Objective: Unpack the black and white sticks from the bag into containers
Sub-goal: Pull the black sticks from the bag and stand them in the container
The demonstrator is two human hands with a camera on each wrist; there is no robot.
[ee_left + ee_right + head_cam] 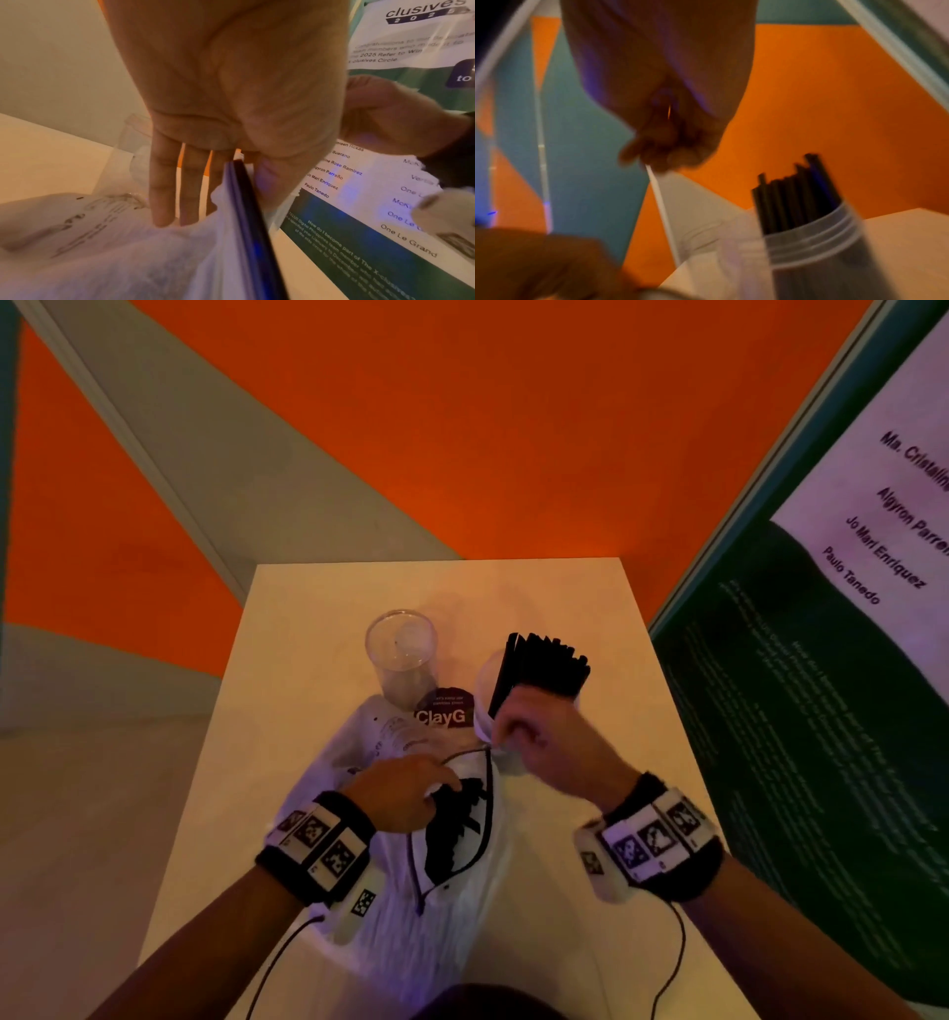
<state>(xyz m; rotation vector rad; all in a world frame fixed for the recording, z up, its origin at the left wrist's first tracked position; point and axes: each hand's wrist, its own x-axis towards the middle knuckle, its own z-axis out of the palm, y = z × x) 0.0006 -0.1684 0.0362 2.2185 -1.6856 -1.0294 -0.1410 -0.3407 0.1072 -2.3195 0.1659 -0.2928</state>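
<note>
The left hand lies on the white bag with its fingers straight and slightly spread, their tips pressed into the cloth beside the dark-edged opening; the left wrist view shows the fingers extended onto the fabric and curled round nothing. Just beyond this hand's fingertips stands a clear plastic cup, upright on the cream table; nothing can be made out inside it. Between the two hands the bag's mouth gapes, and a ragged dark mass shows inside it; whether these are more sticks cannot be told. A dark label reading "ClayG" sits on the bag's far end, between the hands and the cups. The right hand is raised above the bag's right edge with its fingers bunched together, pinching the top of one thin white stick that slants down toward the bag. Directly beyond the right hand's knuckles stands a second clear cup with a bundle of black sticks upright in it, their ends fanning above its rim. To the right of this hand a printed poster leans.
</note>
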